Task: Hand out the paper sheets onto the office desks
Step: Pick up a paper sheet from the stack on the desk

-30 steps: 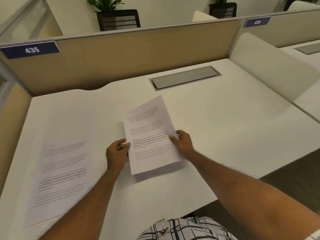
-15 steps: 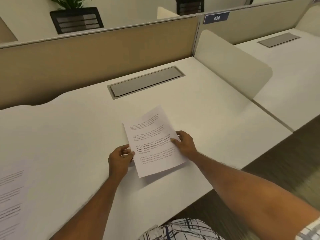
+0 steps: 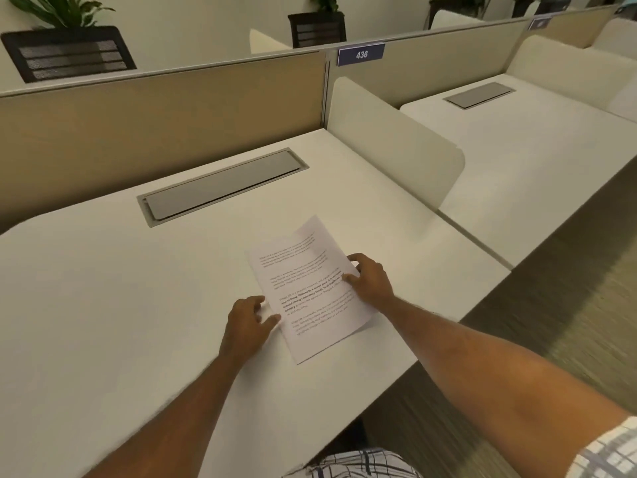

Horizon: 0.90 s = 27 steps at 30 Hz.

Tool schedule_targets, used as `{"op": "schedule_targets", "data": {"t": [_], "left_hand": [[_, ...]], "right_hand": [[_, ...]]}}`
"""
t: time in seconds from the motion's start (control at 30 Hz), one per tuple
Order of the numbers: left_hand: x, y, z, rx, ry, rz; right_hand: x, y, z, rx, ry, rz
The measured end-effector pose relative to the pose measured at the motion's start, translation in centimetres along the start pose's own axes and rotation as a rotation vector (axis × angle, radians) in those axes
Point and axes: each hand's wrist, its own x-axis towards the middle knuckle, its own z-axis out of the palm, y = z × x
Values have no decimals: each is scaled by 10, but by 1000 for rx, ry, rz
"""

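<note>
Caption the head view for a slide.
Both hands, left and right, hold printed sheets above a white desk beside the divider labelled 436.

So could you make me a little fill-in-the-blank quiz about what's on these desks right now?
1. The white printed paper sheets are held by ____ hands, the left hand and the right hand.
2. The blue sign on the beige partition reads ____.
3. The grey rectangular cover plate is set into the ____ desk top.
4. The dark planter stands ____ the partition.

Missing words: two; 436; white; behind
</note>
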Motion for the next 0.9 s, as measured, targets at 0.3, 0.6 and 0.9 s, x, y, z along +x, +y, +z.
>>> {"op": "schedule_targets", "data": {"t": [0.3, 0.6, 0.9], "left_hand": [[43, 60, 90, 652, -123, 207], [63, 105, 158, 772, -165, 182], [71, 122, 171, 776, -187, 126]], "right_hand": [[91, 62, -69, -15, -35, 26], [141, 105, -103, -279, 27, -144], [140, 124, -103, -487, -110, -362]]}}
